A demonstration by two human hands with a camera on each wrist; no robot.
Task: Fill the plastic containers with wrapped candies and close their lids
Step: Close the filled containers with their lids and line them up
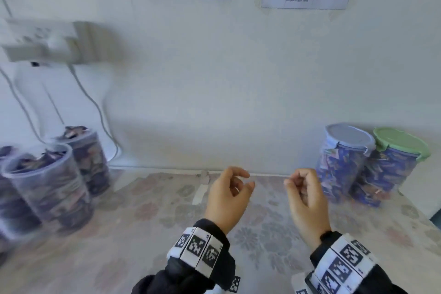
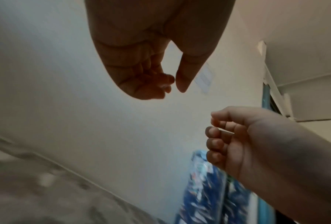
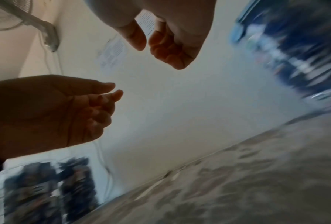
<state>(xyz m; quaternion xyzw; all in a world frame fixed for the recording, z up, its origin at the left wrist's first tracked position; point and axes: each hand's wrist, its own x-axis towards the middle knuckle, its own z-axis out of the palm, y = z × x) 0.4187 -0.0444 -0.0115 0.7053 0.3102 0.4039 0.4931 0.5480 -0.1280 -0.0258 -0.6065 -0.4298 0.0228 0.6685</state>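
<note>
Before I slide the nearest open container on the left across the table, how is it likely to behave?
The open container looks packed to the rim with wrapped candies, so probably heavy for its size. It is tall and narrow, so a high push may tip it; push low. With no lid on, candies heaped at the top could spill. Both hands hold nothing.

Right wrist view, heavy motion blur. Right hand (image 3: pixel 168 37) at top centre, fingers (image 3: pixel 166 50) loosely curled, thumb just beside them, grip holding nothing. Left hand (image 3: pixel 51 112) comes in from the left edge, fingers half curled, thumb extended above, also empty. The two hands are apart, pale wall (image 3: pixel 180 106) between them. Blue candy-filled container (image 3: pixel 295 50) at upper right, smeared. Two dark candy-filled containers (image 3: pixel 45 191) at lower left, side by side. Patterned tabletop (image 3: pixel 247 181) runs diagonally across the lower right. Papers (image 3: pixel 112 53) on the wall; a fan (image 3: pixel 17 16) with a cable hanging from its mount at upper left.
</note>
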